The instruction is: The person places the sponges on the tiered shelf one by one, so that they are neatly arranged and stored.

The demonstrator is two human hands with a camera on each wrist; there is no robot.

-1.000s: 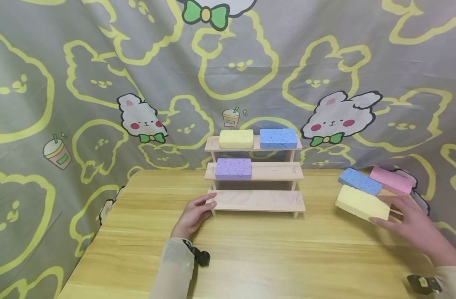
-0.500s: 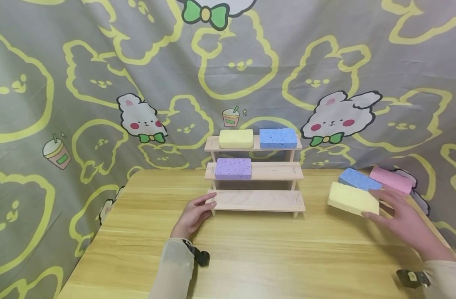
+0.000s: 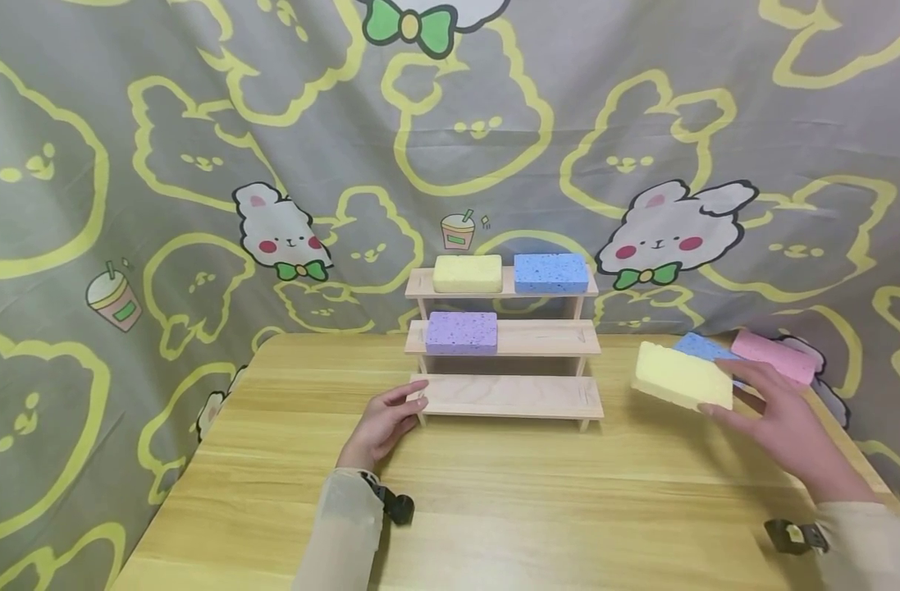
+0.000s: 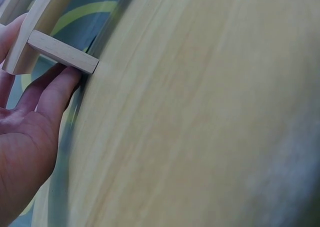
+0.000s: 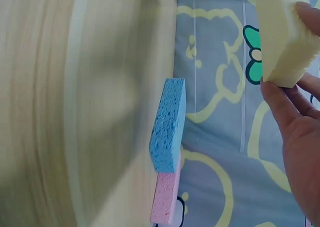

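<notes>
Pinched between the thumb and fingers of the right hand (image 3: pixel 778 419), the yellow rectangular sponge (image 3: pixel 681 377) has shifted leftward, away from the speckled blue sponge (image 3: pixel 703 345) and pink sponge (image 3: pixel 774 356), so its carry towards the three-tiered pale wooden stand (image 3: pixel 504 395) seems under way. The left hand (image 3: pixel 381 420) still grips the lowest shelf's left end. Some left fingertips are hidden behind the wood, and the yellow sponge and right hand partly cover the blue one.
</notes>
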